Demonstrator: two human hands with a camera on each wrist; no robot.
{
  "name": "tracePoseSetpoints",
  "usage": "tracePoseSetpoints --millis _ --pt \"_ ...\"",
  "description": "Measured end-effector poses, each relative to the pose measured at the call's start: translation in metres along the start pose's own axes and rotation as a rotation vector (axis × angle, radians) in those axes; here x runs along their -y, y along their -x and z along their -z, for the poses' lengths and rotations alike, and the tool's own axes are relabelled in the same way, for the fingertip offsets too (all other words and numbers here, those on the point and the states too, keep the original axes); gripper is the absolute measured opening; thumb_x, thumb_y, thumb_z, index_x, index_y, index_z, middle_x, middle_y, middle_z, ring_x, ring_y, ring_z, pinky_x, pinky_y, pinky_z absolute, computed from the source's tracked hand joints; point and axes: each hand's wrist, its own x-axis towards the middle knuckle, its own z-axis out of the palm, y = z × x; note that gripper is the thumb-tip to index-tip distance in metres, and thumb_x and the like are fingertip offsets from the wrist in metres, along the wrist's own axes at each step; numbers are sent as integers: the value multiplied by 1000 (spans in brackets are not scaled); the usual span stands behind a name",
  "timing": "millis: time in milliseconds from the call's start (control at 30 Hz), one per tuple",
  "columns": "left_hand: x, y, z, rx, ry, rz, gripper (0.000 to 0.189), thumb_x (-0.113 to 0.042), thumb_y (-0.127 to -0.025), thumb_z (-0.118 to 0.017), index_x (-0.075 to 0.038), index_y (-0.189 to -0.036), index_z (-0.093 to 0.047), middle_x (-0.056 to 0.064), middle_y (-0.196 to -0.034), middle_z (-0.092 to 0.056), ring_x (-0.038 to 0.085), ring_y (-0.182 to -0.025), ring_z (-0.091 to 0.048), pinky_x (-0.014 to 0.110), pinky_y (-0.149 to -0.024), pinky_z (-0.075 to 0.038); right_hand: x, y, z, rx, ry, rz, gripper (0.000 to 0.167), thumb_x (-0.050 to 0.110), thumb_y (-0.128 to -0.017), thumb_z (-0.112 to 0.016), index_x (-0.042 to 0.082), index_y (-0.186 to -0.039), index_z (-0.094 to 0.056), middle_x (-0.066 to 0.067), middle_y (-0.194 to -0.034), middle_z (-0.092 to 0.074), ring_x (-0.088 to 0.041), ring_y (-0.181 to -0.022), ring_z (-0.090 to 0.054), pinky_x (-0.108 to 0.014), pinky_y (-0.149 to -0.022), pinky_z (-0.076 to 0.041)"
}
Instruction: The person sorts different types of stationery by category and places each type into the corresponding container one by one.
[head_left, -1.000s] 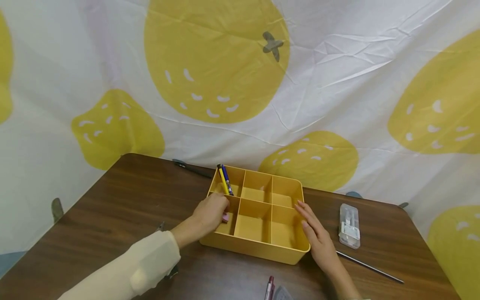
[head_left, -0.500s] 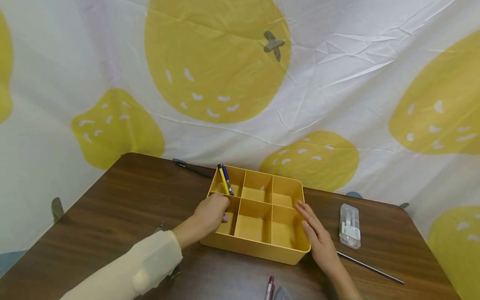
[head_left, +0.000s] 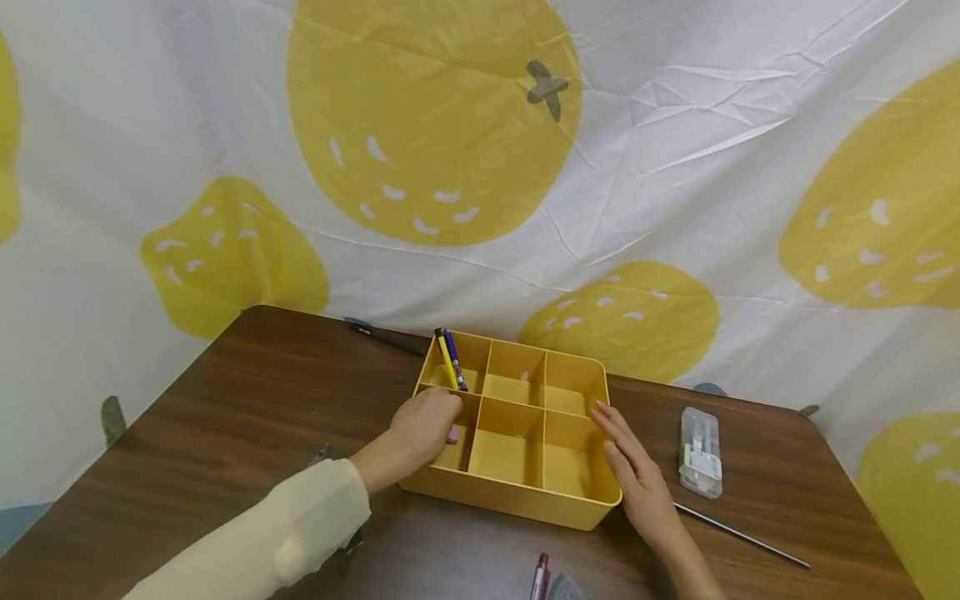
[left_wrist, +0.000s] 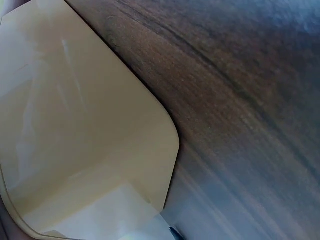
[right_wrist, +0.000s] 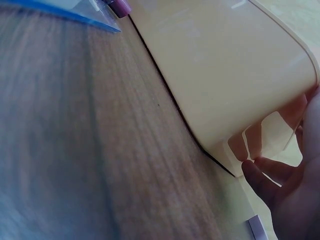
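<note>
A yellow divided box (head_left: 510, 492) stands on the dark wooden table. My left hand (head_left: 426, 425) reaches down into its front left compartment, fingers curled and mostly hidden. A small pink block (head_left: 452, 435) shows at those fingers, held low inside the compartment. On the box's right side, my right hand (head_left: 636, 475) rests with extended fingers against the wall and rim. The right wrist view shows the fingertips (right_wrist: 250, 170) touching the outside of the box near its base. The back left compartment holds a yellow pen (head_left: 446, 358) and a blue pen (head_left: 454, 360), leaning upright.
A clear plastic case (head_left: 701, 454) and a thin metal rod (head_left: 742, 535) lie to the right. Near the front edge are a maroon pen (head_left: 539, 577) and a grey piece (head_left: 564, 588). A black slender tool (head_left: 384, 335) lies behind the box, before a fruit-print curtain (head_left: 450, 275).
My left hand has shifted very slightly right within the compartment, and the visible part of the pink block has changed a little. My right hand stays in place.
</note>
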Motion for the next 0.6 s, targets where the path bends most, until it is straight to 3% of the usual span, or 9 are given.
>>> tracePoseSetpoints --millis 233,400,600 --pt "0 -1 -1 5 -13 -1 20 7 -73 -68 -9 -68 -56 5 -69 -56 17 -61 -47 31 -52 -41 -1 0 0 -3 19 -3 42 0 -102 -39 8 -143 -44 -15 -152 -31 -16 -143 -16 -15 -109 -17" --pt "1 -1 0 6 12 -10 19 8 -73 -67 -8 -71 -57 6 -70 -57 17 -61 -48 32 -53 -42 7 -1 0 -5 18 -6 41 -3 -101 -39 2 -141 -44 -18 -151 -31 -12 -142 -17 -14 -108 -18" --pt "3 -1 13 13 140 -53 14 7 -73 -75 -2 -80 -67 6 -74 -60 17 -65 -52 30 -56 -46 35 -3 0 5 16 -21 39 -4 -100 -38 -6 -139 -44 -21 -149 -31 -8 -141 -18 -14 -108 -19"
